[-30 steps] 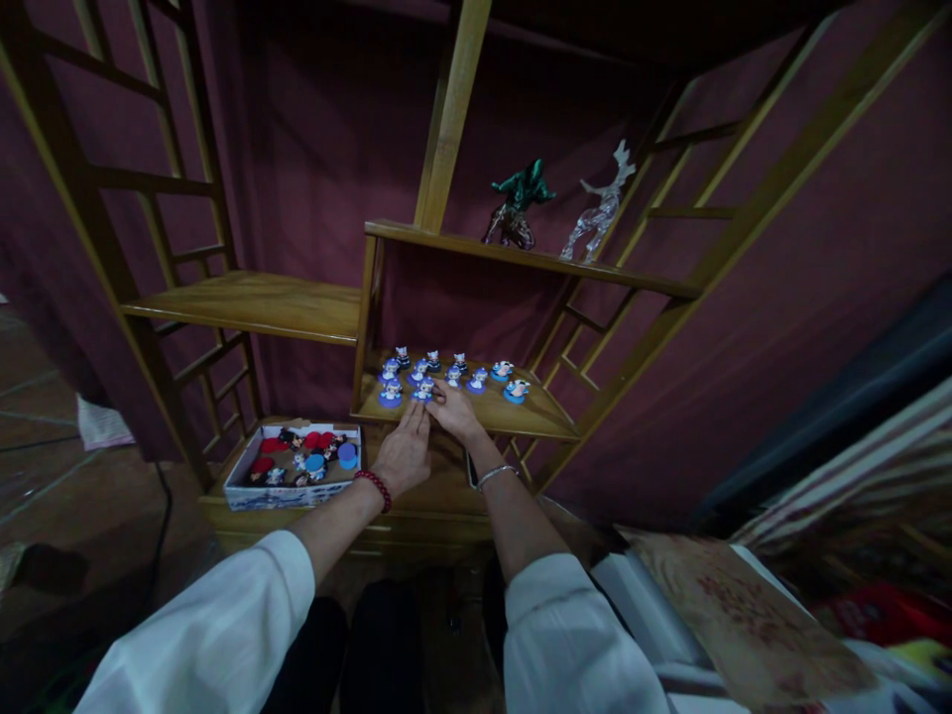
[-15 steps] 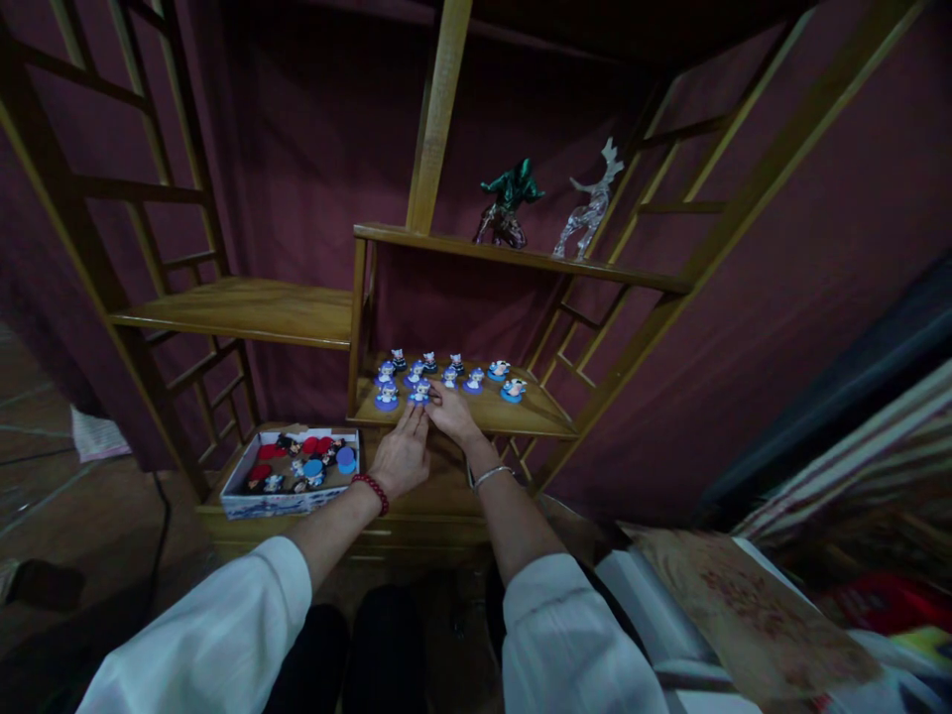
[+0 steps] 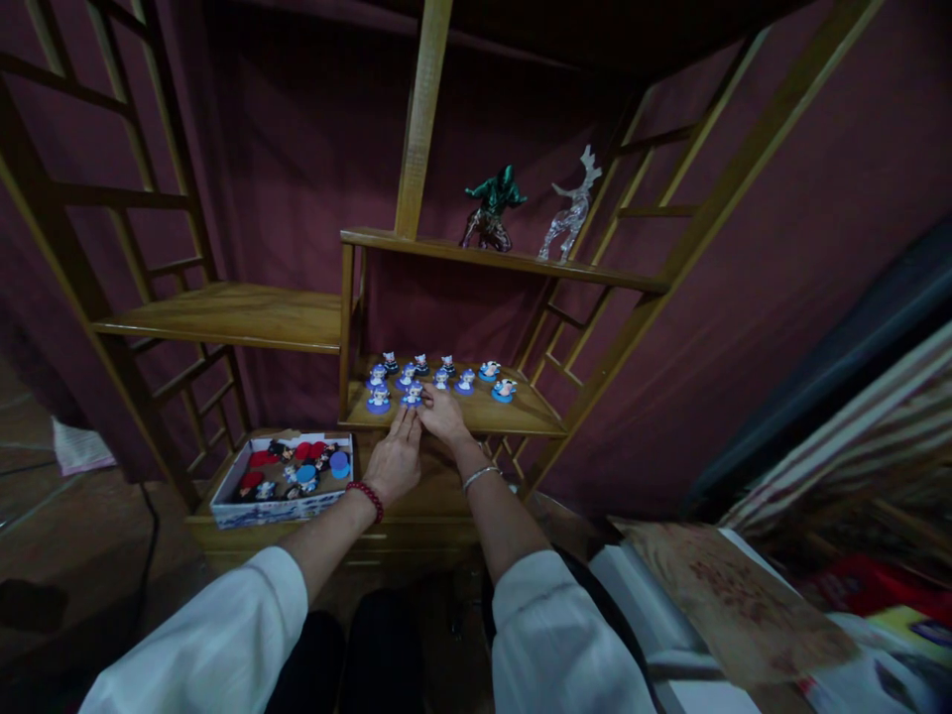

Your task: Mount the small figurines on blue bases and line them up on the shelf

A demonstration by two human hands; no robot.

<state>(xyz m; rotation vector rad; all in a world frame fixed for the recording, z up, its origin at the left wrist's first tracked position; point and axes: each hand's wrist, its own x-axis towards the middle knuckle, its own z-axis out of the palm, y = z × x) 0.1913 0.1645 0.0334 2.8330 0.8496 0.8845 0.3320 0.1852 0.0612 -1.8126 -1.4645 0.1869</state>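
A small purple-and-white figurine [image 3: 413,395] on a round purple base stands at the front of the lower wooden shelf [image 3: 491,415]. My right hand [image 3: 444,415] pinches at its right side with bent fingers. From the front, my left hand [image 3: 396,461] reaches its base with fingers stretched out, their tips touching or nearly touching it. Left of it stands a matching figurine [image 3: 379,399], and more purple ones [image 3: 465,382] form a row behind. Small dark-based figurines [image 3: 420,364] line the back. Two blue-based figurines [image 3: 504,390] are at the right.
An open cardboard box [image 3: 283,508] of loose red, blue and black figurines sits at lower left. On the upper shelf [image 3: 506,260] stand a green figure [image 3: 494,208] and a clear deer [image 3: 570,213]. A wooden post [image 3: 422,119] rises above. Bags and boxes [image 3: 736,595] are at lower right.
The whole view has shifted slightly, so the shelf appears further left and a little lower. Both hands stay at the same front figurine, which has not visibly moved on the shelf.
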